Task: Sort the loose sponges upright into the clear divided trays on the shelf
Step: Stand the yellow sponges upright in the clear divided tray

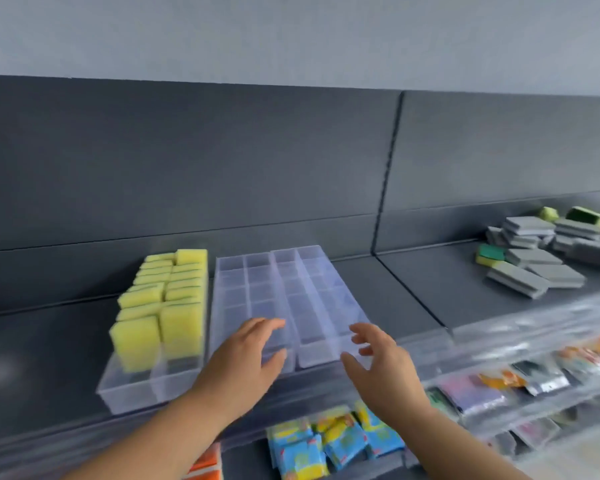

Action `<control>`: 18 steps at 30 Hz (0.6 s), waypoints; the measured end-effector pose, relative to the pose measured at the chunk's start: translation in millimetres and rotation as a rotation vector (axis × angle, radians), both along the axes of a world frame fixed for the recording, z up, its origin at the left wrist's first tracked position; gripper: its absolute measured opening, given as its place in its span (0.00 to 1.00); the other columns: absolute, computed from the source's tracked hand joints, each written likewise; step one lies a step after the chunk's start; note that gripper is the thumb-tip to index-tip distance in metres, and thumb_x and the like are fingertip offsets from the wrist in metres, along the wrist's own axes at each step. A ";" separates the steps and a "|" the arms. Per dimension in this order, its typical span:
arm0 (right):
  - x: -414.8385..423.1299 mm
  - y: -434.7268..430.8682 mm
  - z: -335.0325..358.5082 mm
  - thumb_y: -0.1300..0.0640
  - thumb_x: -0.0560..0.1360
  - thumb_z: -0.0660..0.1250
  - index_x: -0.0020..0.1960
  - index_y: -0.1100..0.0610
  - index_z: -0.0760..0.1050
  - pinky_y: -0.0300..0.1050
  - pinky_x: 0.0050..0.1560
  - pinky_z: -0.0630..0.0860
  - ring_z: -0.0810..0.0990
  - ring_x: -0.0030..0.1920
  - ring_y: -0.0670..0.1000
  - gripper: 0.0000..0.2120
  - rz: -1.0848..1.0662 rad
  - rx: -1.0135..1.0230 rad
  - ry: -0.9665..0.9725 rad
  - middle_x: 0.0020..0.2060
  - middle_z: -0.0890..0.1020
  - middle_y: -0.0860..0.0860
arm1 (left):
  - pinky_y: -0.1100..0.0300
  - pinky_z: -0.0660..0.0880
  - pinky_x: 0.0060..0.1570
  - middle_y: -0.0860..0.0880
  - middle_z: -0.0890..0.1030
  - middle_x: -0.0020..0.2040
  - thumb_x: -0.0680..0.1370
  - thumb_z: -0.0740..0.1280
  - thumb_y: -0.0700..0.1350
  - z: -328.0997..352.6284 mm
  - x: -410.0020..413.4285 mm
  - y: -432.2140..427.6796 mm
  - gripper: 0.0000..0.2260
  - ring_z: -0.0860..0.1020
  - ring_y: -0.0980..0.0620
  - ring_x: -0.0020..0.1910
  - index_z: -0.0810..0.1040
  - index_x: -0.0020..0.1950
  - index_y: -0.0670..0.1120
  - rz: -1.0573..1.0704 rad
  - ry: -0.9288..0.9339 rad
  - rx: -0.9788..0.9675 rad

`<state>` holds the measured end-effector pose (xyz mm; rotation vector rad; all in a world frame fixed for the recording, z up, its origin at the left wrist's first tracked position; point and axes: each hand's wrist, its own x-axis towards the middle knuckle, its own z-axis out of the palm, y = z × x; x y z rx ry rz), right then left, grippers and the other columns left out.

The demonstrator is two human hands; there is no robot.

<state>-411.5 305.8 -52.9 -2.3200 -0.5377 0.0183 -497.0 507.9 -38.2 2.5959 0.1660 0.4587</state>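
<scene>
Left hand (253, 355) and right hand (378, 355), fingers spread, gripping nothing, hover at front edge of empty divided tray (257, 289), likely to square it for filling. Yellow sponges (160, 306) stand upright left of tray; loose grey sponges (534, 268) heaped well right.

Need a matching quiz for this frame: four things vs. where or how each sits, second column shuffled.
Things:
1. yellow sponges
2. grey sponges
3. blue packets
4. left hand

Places or states:
A. loose pile at the right end of the shelf
B. on the level below
C. open, over the front of the empty trays
D. upright in the left tray

Pairs: 1-D, 2-A, 3-B, 4-C.
</scene>
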 end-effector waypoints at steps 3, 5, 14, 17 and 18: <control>-0.1 -99.6 -19.0 0.47 0.72 0.69 0.64 0.47 0.69 0.37 0.51 0.70 0.77 0.48 0.44 0.22 -0.113 -0.048 0.129 0.55 0.79 0.45 | 0.69 0.66 0.58 0.57 0.73 0.63 0.77 0.66 0.51 -18.5 16.5 -77.8 0.20 0.73 0.59 0.61 0.69 0.69 0.53 -0.065 0.091 -0.088; -3.0 -169.6 -30.6 0.45 0.72 0.69 0.66 0.47 0.68 0.39 0.53 0.70 0.77 0.51 0.46 0.25 -0.186 -0.091 0.215 0.57 0.78 0.46 | 0.69 0.65 0.56 0.57 0.73 0.63 0.76 0.67 0.51 -30.0 28.2 -129.3 0.22 0.73 0.59 0.60 0.69 0.69 0.54 -0.100 0.158 -0.138; -12.2 -391.5 -37.4 0.38 0.70 0.68 0.67 0.44 0.67 0.44 0.59 0.73 0.78 0.58 0.49 0.28 -0.522 -0.104 0.275 0.59 0.79 0.45 | 0.62 0.70 0.57 0.55 0.74 0.60 0.73 0.71 0.51 -58.1 100.1 -309.3 0.26 0.75 0.54 0.59 0.68 0.69 0.53 -0.273 0.314 -0.186; 2.5 -420.6 -35.0 0.38 0.70 0.68 0.68 0.45 0.67 0.45 0.59 0.74 0.77 0.57 0.48 0.29 -0.562 -0.073 0.262 0.58 0.79 0.45 | 0.57 0.71 0.58 0.56 0.73 0.59 0.74 0.69 0.52 -55.7 132.5 -346.1 0.25 0.74 0.53 0.58 0.67 0.69 0.54 -0.324 0.328 -0.192; 10.7 -426.3 -34.0 0.38 0.70 0.68 0.68 0.45 0.67 0.45 0.59 0.74 0.77 0.57 0.48 0.29 -0.563 -0.067 0.258 0.58 0.79 0.46 | 0.57 0.71 0.58 0.56 0.73 0.60 0.74 0.69 0.52 -54.2 144.8 -355.8 0.25 0.73 0.53 0.59 0.66 0.69 0.54 -0.339 0.318 -0.201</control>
